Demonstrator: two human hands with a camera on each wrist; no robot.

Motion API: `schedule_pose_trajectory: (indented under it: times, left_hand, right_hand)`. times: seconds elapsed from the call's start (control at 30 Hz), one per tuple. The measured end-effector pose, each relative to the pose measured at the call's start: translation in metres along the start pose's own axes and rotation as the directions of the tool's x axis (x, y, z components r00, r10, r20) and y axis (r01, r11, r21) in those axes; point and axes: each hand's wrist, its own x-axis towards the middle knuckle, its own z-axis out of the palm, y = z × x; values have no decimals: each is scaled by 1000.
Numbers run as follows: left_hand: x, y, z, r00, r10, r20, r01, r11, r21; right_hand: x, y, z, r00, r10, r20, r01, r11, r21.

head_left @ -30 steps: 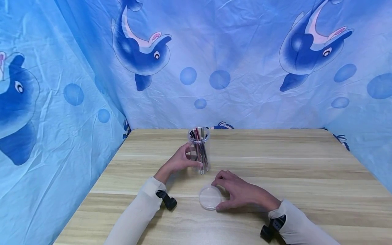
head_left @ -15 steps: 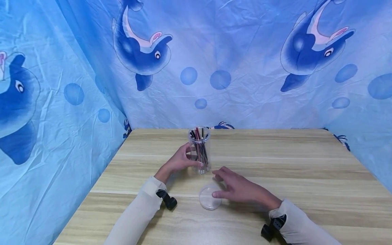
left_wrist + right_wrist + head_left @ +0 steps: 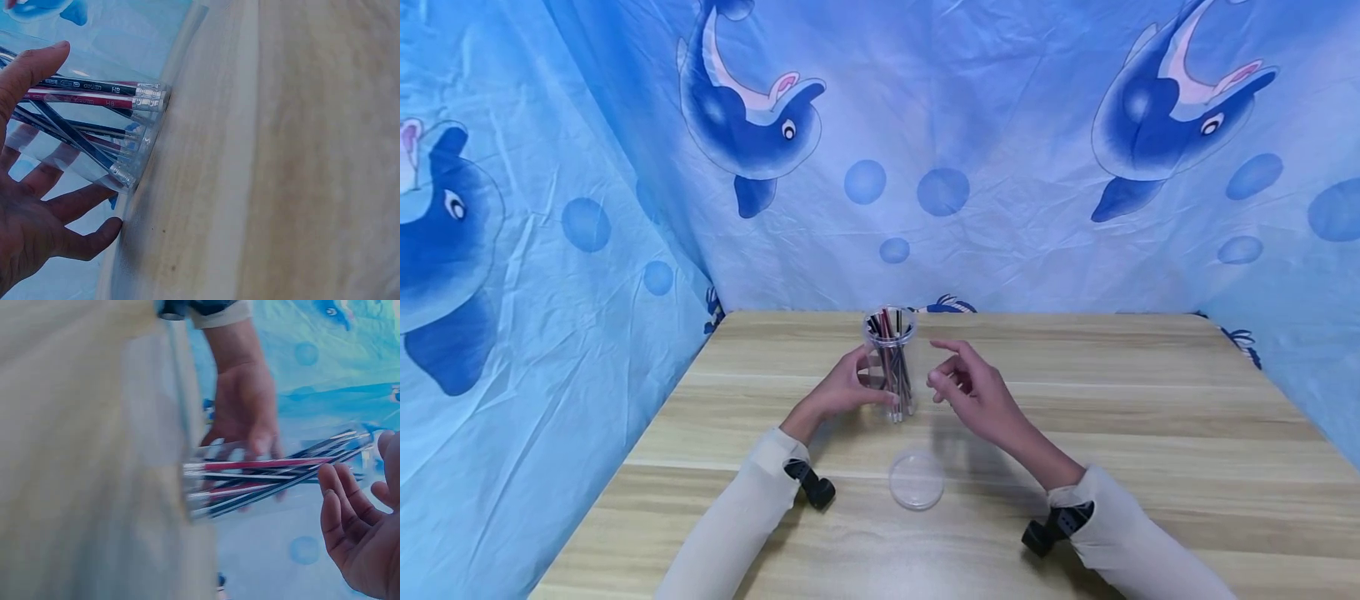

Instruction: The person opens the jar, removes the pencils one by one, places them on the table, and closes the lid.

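Note:
A clear plastic jar [image 3: 891,342] stands upright on the wooden table, without a cover on its mouth. Inside lean several dark and red pencils [image 3: 115,100], their metal-banded ends down at the jar's base. My left hand [image 3: 842,388] grips the jar from the left, thumb across the front and fingers behind it. Just to the jar's right, my right hand [image 3: 979,393] is raised, index finger extended and the others loosely bent, holding nothing. A round clear lid [image 3: 917,481] lies flat on the table nearer to me, below both hands.
The light wooden table [image 3: 1120,417] reaches back to a blue curtain [image 3: 1000,258] printed with dolphins and bubbles. The curtain also hangs along the left and right sides. A black camera [image 3: 1040,537] is strapped at the right wrist, another camera [image 3: 820,492] at the left.
My right hand has let go of the lid's edge and risen up and away to beside the jar. The lid stays on the table. My left hand keeps its hold on the jar.

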Motion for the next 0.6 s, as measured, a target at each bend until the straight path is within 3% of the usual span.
schedule_pose_trajectory:
  times: [0.33,0.6]
  left_hand:
    - [1,-2,-1,1000,22,11,-22,1000,5]
    - [1,0,-1,1000,11,26,-11,1000,-19]
  right_hand:
    - [33,-14,14,993,-94,-77,81,985,-153]
    - [46,-15,21,995,-60,-81,43,979,-197]
